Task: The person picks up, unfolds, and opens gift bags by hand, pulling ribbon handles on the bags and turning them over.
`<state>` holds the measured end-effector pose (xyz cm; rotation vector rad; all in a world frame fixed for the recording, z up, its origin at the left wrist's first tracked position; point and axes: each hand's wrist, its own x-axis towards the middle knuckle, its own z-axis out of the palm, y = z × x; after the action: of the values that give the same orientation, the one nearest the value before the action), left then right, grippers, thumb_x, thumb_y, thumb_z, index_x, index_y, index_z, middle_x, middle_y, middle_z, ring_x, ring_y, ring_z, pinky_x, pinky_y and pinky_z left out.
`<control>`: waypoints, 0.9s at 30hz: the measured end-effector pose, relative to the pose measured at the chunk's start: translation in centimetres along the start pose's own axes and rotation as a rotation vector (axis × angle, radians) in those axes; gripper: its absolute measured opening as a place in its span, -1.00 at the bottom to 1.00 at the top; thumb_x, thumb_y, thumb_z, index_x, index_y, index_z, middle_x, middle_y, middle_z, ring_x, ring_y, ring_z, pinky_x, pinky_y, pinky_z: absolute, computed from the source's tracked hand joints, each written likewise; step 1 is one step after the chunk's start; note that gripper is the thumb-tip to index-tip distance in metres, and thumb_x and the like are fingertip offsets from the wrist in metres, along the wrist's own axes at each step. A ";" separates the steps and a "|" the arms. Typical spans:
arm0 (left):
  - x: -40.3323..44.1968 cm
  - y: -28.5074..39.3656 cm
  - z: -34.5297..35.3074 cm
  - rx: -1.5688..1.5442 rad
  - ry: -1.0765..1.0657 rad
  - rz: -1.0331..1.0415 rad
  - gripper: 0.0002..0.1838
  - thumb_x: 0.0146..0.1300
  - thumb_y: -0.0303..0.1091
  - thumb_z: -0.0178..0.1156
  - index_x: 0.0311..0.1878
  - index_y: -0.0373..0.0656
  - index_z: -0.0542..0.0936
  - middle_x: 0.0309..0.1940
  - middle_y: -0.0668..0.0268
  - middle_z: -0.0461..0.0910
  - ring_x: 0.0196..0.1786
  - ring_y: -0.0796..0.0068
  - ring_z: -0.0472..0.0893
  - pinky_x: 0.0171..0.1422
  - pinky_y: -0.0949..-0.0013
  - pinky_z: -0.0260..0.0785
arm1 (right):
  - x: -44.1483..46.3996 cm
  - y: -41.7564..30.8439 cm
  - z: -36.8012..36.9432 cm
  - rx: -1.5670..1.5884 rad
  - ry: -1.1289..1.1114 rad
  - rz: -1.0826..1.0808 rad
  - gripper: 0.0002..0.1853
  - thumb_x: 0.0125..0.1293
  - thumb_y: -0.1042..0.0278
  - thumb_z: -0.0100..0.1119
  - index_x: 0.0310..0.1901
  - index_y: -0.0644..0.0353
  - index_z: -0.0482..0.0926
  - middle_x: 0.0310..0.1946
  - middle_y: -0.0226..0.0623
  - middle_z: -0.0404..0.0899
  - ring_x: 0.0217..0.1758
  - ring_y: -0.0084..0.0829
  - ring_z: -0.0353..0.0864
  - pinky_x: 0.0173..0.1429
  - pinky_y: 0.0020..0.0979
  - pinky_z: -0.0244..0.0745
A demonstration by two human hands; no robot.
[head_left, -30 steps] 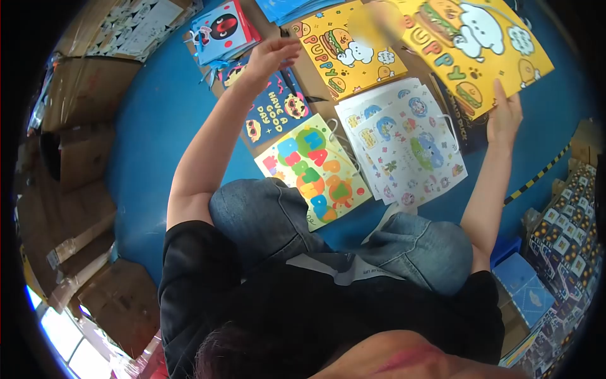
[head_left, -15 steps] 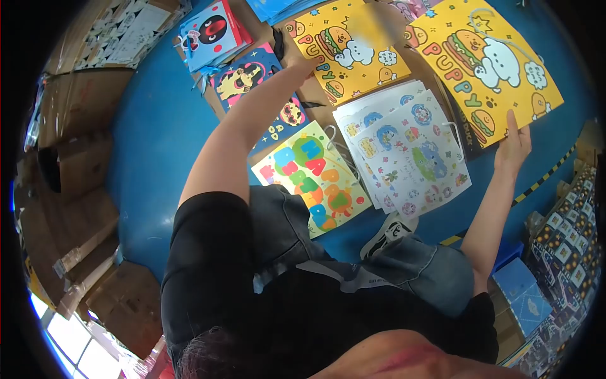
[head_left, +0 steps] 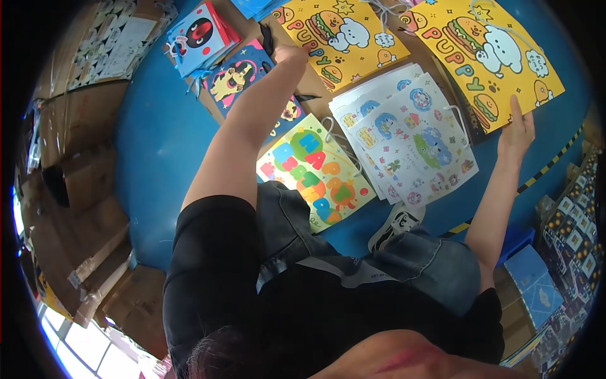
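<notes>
My left hand (head_left: 291,55) is at the left edge of a yellow PUPPY bag (head_left: 344,47) that lies on cardboard; its fingers are mostly hidden. At the right, my right hand (head_left: 519,131) grips the lower edge of another yellow PUPPY bag (head_left: 470,66), one finger lying over its printed face. This bag has a white cord handle and covers part of a dark bag. Between the hands and nearer my legs are overlapping white bags (head_left: 420,142) with small colourful prints. A bright balloon-letter bag (head_left: 315,177) lies left of them.
A dark blue bag (head_left: 237,76) lies partly under my left forearm, with red and light blue bags (head_left: 202,38) beyond it. Cardboard boxes (head_left: 82,126) line the left side. Patterned packages (head_left: 571,240) and a light blue package (head_left: 533,284) stand at the right.
My left hand has moved from above the dark blue bag to the left edge of the middle yellow bag. My right hand and its yellow bag have shifted slightly right and down.
</notes>
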<state>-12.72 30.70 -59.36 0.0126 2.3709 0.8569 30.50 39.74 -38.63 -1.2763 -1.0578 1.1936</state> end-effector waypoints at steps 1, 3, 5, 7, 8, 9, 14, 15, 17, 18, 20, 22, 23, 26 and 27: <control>-0.2 0.0 -0.3 0.073 0.070 -0.002 -0.57 -0.15 -0.27 0.59 -0.33 -0.37 0.62 -0.34 0.17 0.67 -0.39 0.43 0.68 -0.51 0.43 0.56 | -0.1 0.0 0.2 0.011 -0.011 -0.004 -0.69 0.31 0.45 0.22 0.06 0.37 0.53 -0.05 -0.26 0.60 -0.07 -0.47 0.62 -0.02 -0.45 0.54; 0.9 -0.4 -0.2 0.083 0.094 0.020 -0.59 -0.10 -0.28 0.56 -0.32 -0.38 0.62 -0.37 0.16 0.66 -0.38 0.43 0.67 -0.51 0.43 0.53 | -0.2 -0.1 0.4 0.024 -0.027 -0.004 -0.69 0.31 0.45 0.22 0.05 0.36 0.54 -0.05 -0.26 0.60 -0.06 -0.47 0.62 -0.02 -0.45 0.54; 1.4 -0.4 -0.4 0.010 0.054 0.031 -0.61 -0.08 -0.30 0.55 -0.30 -0.38 0.62 -0.34 0.15 0.66 -0.37 0.42 0.67 -0.44 0.42 0.55 | -0.3 -0.3 0.5 0.036 -0.043 -0.005 -0.70 0.31 0.46 0.22 0.05 0.36 0.54 -0.05 -0.26 0.60 -0.06 -0.47 0.62 -0.02 -0.45 0.54; 1.7 0.2 -1.1 -0.027 0.013 0.001 -0.69 0.04 -0.39 0.46 -0.24 -0.38 0.60 -0.31 0.16 0.66 -0.31 0.38 0.68 -0.31 0.40 0.61 | -0.4 -0.7 0.5 -0.001 -0.038 0.001 -0.63 0.35 0.46 0.16 0.15 0.41 0.44 0.05 -0.18 0.54 0.05 -0.39 0.57 0.10 -0.40 0.52; 1.0 1.0 -1.9 -0.286 -0.197 -0.032 -0.65 0.05 -0.40 0.45 -0.16 -0.38 0.56 -0.22 0.12 0.64 -0.24 0.29 0.69 -0.26 0.36 0.64 | -0.5 -0.8 0.5 0.001 -0.039 0.002 -0.63 0.35 0.46 0.16 0.15 0.41 0.44 0.05 -0.18 0.54 0.05 -0.39 0.57 0.10 -0.40 0.52; 0.5 2.1 -2.6 -0.546 -0.409 -0.064 -0.60 0.06 -0.42 0.44 -0.08 -0.38 0.53 -0.14 0.07 0.63 -0.16 0.21 0.69 -0.21 0.31 0.68 | -0.5 -0.9 0.4 0.018 -0.023 0.001 -0.63 0.35 0.47 0.15 0.15 0.41 0.44 0.06 -0.18 0.53 0.06 -0.38 0.57 0.10 -0.39 0.52; 1.9 8.5 -7.4 -0.780 -0.643 0.159 -0.85 0.27 -0.49 0.21 -0.13 -0.34 0.55 -0.28 0.21 0.63 -0.31 0.39 0.65 -0.19 0.48 0.58 | 0.2 -1.2 -0.9 0.147 0.019 -0.018 -0.61 0.37 0.51 0.09 0.20 0.41 0.38 0.11 -0.15 0.49 0.11 -0.27 0.55 0.12 -0.26 0.55; 3.1 9.2 -8.1 -0.804 -0.728 0.205 -0.88 0.32 -0.45 0.18 -0.15 -0.29 0.57 -0.36 0.30 0.63 -0.35 0.50 0.62 -0.20 0.51 0.49 | 0.4 -1.4 -1.2 0.152 0.015 -0.022 -0.61 0.37 0.51 0.09 0.20 0.41 0.38 0.11 -0.15 0.49 0.11 -0.27 0.55 0.12 -0.26 0.55; 4.3 10.0 -8.9 -0.823 -0.635 0.146 -0.90 0.30 -0.46 0.19 -0.17 -0.28 0.58 -0.38 0.29 0.63 -0.38 0.46 0.60 -0.27 0.49 0.47 | 0.7 -1.9 -1.8 0.221 0.020 -0.015 -0.56 0.39 0.51 0.04 0.26 0.41 0.30 0.13 -0.07 0.46 0.14 -0.19 0.53 0.14 -0.16 0.56; 4.3 10.4 -9.4 -0.927 -0.614 0.109 -0.91 0.31 -0.46 0.19 -0.19 -0.27 0.58 -0.40 0.28 0.63 -0.37 0.46 0.60 -0.30 0.48 0.47 | 0.9 -2.0 -2.2 0.231 0.007 -0.043 -0.55 0.39 0.51 0.02 0.28 0.40 0.26 0.14 -0.02 0.44 0.15 -0.13 0.52 0.15 -0.10 0.56; 4.6 11.4 -10.2 -1.067 -0.593 0.059 -0.92 0.31 -0.46 0.18 -0.20 -0.26 0.58 -0.41 0.26 0.63 -0.35 0.46 0.61 -0.32 0.48 0.47 | 1.2 -2.2 -2.8 0.257 0.020 -0.051 -0.55 0.39 0.50 0.02 0.28 0.40 0.27 0.15 -0.02 0.43 0.15 -0.13 0.52 0.15 -0.11 0.55; 5.0 11.7 -11.2 -1.100 -0.595 0.056 -0.91 0.31 -0.45 0.18 -0.19 -0.26 0.58 -0.40 0.26 0.63 -0.35 0.46 0.61 -0.31 0.49 0.48 | 1.4 -2.4 -3.2 0.296 0.054 -0.048 -0.57 0.39 0.49 0.03 0.25 0.40 0.29 0.15 -0.01 0.43 0.16 -0.13 0.51 0.18 -0.14 0.52; 5.3 11.8 -11.6 -1.111 -0.597 0.049 -0.90 0.31 -0.45 0.18 -0.18 -0.26 0.58 -0.40 0.26 0.63 -0.34 0.46 0.61 -0.31 0.49 0.48 | 1.5 -2.3 -3.4 0.296 0.056 -0.048 -0.57 0.39 0.49 0.03 0.25 0.40 0.29 0.15 -0.01 0.43 0.16 -0.13 0.51 0.18 -0.14 0.52; 5.8 11.7 -12.3 -1.104 -0.613 0.042 -0.89 0.31 -0.44 0.18 -0.17 -0.27 0.57 -0.39 0.25 0.63 -0.33 0.46 0.61 -0.29 0.50 0.48 | 1.7 -2.0 -3.8 0.301 0.080 -0.021 -0.57 0.39 0.49 0.04 0.25 0.42 0.29 0.15 -0.01 0.43 0.17 -0.15 0.51 0.20 -0.16 0.50; 5.9 11.5 -12.2 -1.094 -0.619 0.036 -0.89 0.31 -0.44 0.18 -0.17 -0.27 0.57 -0.38 0.25 0.63 -0.33 0.46 0.61 -0.29 0.50 0.48 | 1.6 -1.8 -3.9 0.294 0.083 -0.013 -0.57 0.39 0.49 0.04 0.24 0.42 0.29 0.15 -0.02 0.43 0.17 -0.16 0.51 0.20 -0.17 0.50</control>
<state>-26.41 33.97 -48.50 -0.1058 1.1362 1.7476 34.61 41.01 -37.08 -1.0777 -0.7954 1.2250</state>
